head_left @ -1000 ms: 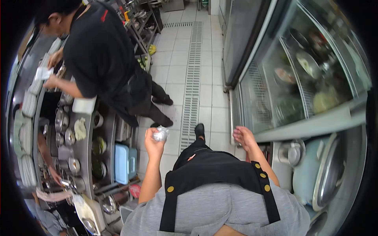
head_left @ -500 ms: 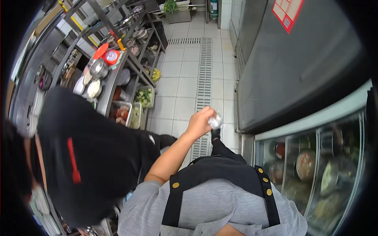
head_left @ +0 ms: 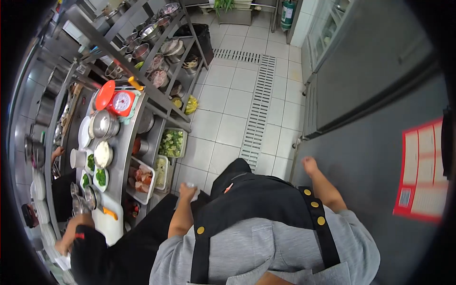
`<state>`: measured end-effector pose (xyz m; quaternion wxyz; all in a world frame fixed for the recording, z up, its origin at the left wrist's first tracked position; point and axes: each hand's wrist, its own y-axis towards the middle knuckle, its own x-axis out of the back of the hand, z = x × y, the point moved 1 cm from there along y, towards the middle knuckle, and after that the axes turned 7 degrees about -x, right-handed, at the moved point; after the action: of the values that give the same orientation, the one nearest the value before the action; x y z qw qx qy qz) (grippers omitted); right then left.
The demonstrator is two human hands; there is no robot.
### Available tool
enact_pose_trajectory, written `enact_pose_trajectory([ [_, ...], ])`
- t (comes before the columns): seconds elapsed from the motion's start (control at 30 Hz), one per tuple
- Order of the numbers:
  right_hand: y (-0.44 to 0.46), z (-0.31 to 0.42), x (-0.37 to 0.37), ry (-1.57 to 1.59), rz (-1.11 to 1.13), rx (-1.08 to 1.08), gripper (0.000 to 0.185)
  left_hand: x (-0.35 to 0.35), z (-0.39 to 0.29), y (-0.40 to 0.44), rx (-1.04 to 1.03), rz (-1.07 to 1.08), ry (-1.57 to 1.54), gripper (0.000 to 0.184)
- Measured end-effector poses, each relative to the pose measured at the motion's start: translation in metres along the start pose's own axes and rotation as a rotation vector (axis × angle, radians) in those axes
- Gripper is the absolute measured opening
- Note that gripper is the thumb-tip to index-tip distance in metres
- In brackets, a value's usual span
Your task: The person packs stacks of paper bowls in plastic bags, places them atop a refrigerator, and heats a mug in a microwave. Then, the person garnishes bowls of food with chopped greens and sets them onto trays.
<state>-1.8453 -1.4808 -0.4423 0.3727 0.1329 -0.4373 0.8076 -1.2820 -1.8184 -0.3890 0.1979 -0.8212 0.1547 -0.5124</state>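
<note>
Head view. Kitchen aisle, seen from above.

Left hand (head_left: pixel 186 192): low over the aisle, fingers closed around crumpled clear plastic (head_left: pixel 191 185), which pokes out above them. What the plastic holds, if anything: cannot tell.

Right hand (head_left: pixel 309 165): raised near the dark refrigerator door (head_left: pixel 370 137), apart from the left. Fingers curled in, a loose fist; nothing seen in it.

Co-worker (head_left: pixel 128 247) in black beside the left arm, partly overlapped by it, a forearm (head_left: pixel 78 228) reaching over the metal counter (head_left: pixel 130 123). On that counter, nearest first: white cutting board (head_left: pixel 107 227) with an orange-handled knife (head_left: pixel 110 213); small dishes of green vegetables (head_left: pixel 100 178); bowl of white food (head_left: pixel 103 154); stacked metal bowls (head_left: pixel 105 124); red dial scale (head_left: pixel 122 102).

Shelf below the counter: tray of raw meat (head_left: pixel 142 176), and near it a tub of broccoli (head_left: pixel 172 143). Yellow bag (head_left: pixel 191 105) at the foot of the rack, by the tiled floor (head_left: pixel 228 104).

Slotted drain grate (head_left: pixel 259 111) runs up the aisle. Fire extinguisher (head_left: pixel 287 15) at the far end. Red-bordered sheet (head_left: pixel 422 171) on the gray surface at far right.
</note>
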Motion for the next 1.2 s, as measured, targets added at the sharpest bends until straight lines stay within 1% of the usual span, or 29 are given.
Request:
enact_pose_trajectory([
  [0.03,0.038,0.032,0.001,0.0,-0.028,0.064,0.017,0.002,-0.002,0.001,0.083,-0.01,-0.009,0.081],
  [0.07,0.076,0.059,-0.002,0.001,-0.057,0.13,0.018,-0.005,0.004,0.011,0.045,0.017,-0.072,0.08],
  [0.1,0.112,0.087,-0.002,-0.009,-0.057,0.132,0.018,-0.017,0.02,0.028,0.003,0.038,-0.138,0.08],
  [0.13,0.141,0.115,-0.006,-0.013,-0.039,0.162,0.02,-0.047,0.056,0.054,0.014,0.086,-0.113,0.079],
  [0.17,0.165,0.141,-0.013,-0.013,-0.018,0.192,0.024,-0.08,0.077,0.079,0.022,0.131,-0.013,0.078],
  [0.2,0.173,0.17,-0.019,-0.014,-0.007,0.194,0.024,-0.068,0.031,0.079,0.019,0.162,0.074,0.078],
  [0.23,0.17,0.202,-0.02,0.087,0.033,0.176,0.023,-0.071,0.017,0.093,0.013,0.183,0.152,0.078],
  [0.27,0.167,0.233,-0.022,0.181,0.078,0.157,0.021,-0.065,-0.003,0.109,-0.045,0.167,0.211,0.078],
  [0.3,0.169,0.25,-0.027,0.223,0.143,0.125,0.023,-0.064,-0.031,0.144,-0.014,0.153,0.202,0.079],
  [0.37,0.184,0.258,-0.037,0.067,0.297,-0.035,0.032,-0.089,-0.055,0.228,0.048,0.123,0.185,0.081],
  [0.4,0.212,0.246,-0.036,-0.323,0.473,0.35,0.037,-0.078,-0.088,0.291,-0.071,0.024,-0.391,0.078],
  [0.43,0.189,0.284,-0.029,-0.405,0.361,0.056,0.044,-0.005,-0.203,0.286,-0.147,0.079,0.044,0.079],
  [0.47,0.178,0.311,-0.019,-0.383,0.401,-0.03,0.049,0.01,-0.254,0.322,-0.348,-0.021,0.006,0.075],
  [0.5,0.273,0.191,-0.052,-0.363,0.435,0.091,0.049,0.033,-0.316,0.35,-0.357,-0.038,0.041,0.071],
  [0.53,0.264,0.221,-0.04,-0.446,0.354,-0.01,0.048,0.05,-0.373,0.379,-0.389,-0.044,-0.031,0.069],
  [0.57,0.256,0.253,-0.028,-0.524,0.269,-0.112,0.047,0.054,-0.415,0.422,-0.458,-0.05,-0.057,0.07],
  [0.6,0.311,0.206,-0.041,-0.341,0.293,-0.333,0.045,0.058,-0.458,0.459,-0.532,-0.053,-0.083,0.071],
  [0.63,0.324,0.2,-0.031,-0.31,0.26,-0.291,0.044,0.068,-0.508,0.482,-0.554,-0.052,-0.079,0.071],
  [0.7,0.353,0.23,-0.018,-0.266,0.203,-0.239,0.042,0.087,-0.617,0.499,-0.676,-0.015,-0.173,0.066],
  [0.73,0.367,0.248,-0.011,-0.248,0.192,-0.255,0.041,0.08,-0.655,0.511,-0.688,-0.006,-0.171,0.066],
  [0.8,0.397,0.292,0.004,-0.206,0.173,-0.27,0.041,0.066,-0.73,0.527,-0.947,0.004,-0.305,0.06],
  [0.87,0.433,0.329,0.019,-0.164,0.169,-0.288,0.041,0.044,-0.792,0.526,-1.126,-0.007,-0.34,0.055],
  [0.93,0.469,0.372,0.03,-0.096,0.157,-0.306,0.04,0.051,-0.853,0.507,-1.263,0.018,-0.282,0.057],
  [0.97,0.49,0.396,0.039,-0.04,0.148,-0.316,0.04,0.064,-0.884,0.511,-1.267,0.005,-0.279,0.057],
  [1.03,0.532,0.443,0.053,0.08,0.125,-0.32,0.04,0.083,-0.923,0.517,-1.479,-0.165,-0.121,0.056],
  [1.07,0.548,0.481,0.064,0.147,0.114,-0.316,0.04,0.092,-0.935,0.533,-1.465,-0.168,-0.122,0.056],
  [1.13,0.562,0.568,0.083,0.23,0.085,-0.259,0.036,0.124,-0.956,0.579,-1.308,-0.588,-0.15,0.056],
  [1.2,0.594,0.611,0.091,0.349,0.046,-0.151,0.034,0.155,-0.967,0.634,-1.082,-0.746,-0.203,0.063],
])
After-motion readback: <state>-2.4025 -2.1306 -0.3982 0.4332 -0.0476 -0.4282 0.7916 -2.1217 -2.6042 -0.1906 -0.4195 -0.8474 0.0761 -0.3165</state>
